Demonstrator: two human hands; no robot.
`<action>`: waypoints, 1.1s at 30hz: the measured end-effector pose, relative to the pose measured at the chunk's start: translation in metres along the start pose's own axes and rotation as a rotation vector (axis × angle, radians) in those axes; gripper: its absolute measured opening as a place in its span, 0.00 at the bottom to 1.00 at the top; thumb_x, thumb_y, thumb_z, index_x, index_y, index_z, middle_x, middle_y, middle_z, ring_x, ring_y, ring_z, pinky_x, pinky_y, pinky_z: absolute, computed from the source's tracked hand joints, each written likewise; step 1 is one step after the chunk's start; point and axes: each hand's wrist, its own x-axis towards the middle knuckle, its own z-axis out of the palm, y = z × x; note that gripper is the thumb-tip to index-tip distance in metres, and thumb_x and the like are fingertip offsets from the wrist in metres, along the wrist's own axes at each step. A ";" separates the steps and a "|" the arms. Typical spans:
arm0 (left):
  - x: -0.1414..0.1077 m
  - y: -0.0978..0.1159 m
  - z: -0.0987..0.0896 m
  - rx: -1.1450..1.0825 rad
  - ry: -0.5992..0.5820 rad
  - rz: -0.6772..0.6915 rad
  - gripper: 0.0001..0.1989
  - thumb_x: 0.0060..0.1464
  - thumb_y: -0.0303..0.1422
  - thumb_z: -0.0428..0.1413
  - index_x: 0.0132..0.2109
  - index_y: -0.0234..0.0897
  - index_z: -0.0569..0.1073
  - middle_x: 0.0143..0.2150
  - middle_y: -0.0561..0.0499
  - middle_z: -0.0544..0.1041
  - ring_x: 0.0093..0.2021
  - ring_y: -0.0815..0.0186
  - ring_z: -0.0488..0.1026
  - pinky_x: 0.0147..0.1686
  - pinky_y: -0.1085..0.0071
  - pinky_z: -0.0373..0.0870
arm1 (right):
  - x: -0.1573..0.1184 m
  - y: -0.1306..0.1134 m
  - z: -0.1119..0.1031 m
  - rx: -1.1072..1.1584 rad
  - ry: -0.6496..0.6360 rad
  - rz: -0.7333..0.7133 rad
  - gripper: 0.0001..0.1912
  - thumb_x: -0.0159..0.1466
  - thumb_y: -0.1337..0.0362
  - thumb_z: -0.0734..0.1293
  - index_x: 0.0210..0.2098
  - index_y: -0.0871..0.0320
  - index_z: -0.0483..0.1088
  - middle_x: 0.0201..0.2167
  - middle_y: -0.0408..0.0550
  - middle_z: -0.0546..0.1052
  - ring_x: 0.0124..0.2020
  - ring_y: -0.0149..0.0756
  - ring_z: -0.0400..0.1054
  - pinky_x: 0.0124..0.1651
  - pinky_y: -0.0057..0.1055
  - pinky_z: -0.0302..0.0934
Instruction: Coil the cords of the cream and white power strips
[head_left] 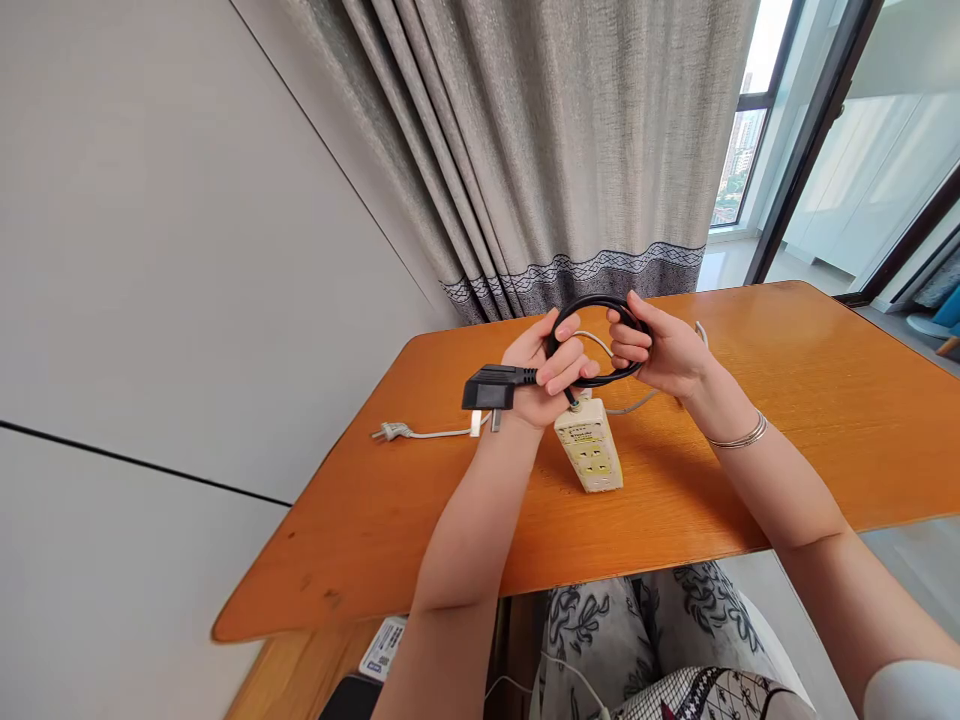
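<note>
A coiled black power cord (600, 299) is held up above the table between both hands. My left hand (551, 365) is closed around the left side of the loop, palm up. Out of it to the left sticks the cord's black plug (489, 388), its metal prongs pointing down. My right hand (660, 345) grips the right side of the loop with curled fingers. Just below the hands, a worn cream power strip (590, 450) lies on the table. A white plug (392, 431) with a pale cable rests to the left, and the cable passes behind my left wrist.
The orange-brown wooden table (360, 560) has its near edge over my lap. A grey curtain (600, 150) hangs behind it, and a white panelled wall (150, 250) stands on the left. A white cable (577, 680) crosses my lap.
</note>
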 end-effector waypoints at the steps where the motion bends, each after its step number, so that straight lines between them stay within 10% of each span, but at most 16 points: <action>1: 0.002 0.000 -0.001 -0.002 0.002 -0.013 0.25 0.74 0.37 0.33 0.26 0.39 0.56 0.09 0.64 0.44 0.08 0.74 0.44 0.23 0.75 0.64 | -0.001 -0.002 0.001 0.052 -0.007 0.033 0.22 0.73 0.49 0.63 0.29 0.57 0.67 0.15 0.30 0.47 0.15 0.23 0.43 0.25 0.21 0.56; 13: 0.014 0.000 -0.004 0.065 0.073 -0.045 0.29 0.74 0.35 0.34 0.32 0.33 0.73 0.13 0.62 0.52 0.10 0.78 0.50 0.27 0.77 0.71 | 0.007 0.006 0.015 0.391 0.305 0.061 0.25 0.78 0.59 0.51 0.26 0.57 0.60 0.13 0.28 0.41 0.13 0.22 0.31 0.15 0.19 0.37; 23: 0.032 -0.020 -0.021 0.419 0.184 0.345 0.17 0.66 0.43 0.54 0.49 0.34 0.77 0.32 0.50 0.80 0.22 0.72 0.73 0.28 0.74 0.72 | 0.008 0.010 0.010 0.478 0.366 -0.053 0.18 0.76 0.59 0.59 0.28 0.55 0.59 0.12 0.28 0.43 0.12 0.23 0.35 0.14 0.19 0.41; 33: 0.041 -0.030 -0.054 0.785 -0.429 0.496 0.45 0.58 0.44 0.63 0.75 0.57 0.48 0.72 0.41 0.63 0.52 0.58 0.78 0.52 0.56 0.76 | -0.001 -0.011 0.007 0.651 0.385 -0.053 0.22 0.79 0.60 0.52 0.28 0.56 0.60 0.12 0.27 0.42 0.10 0.21 0.38 0.13 0.17 0.40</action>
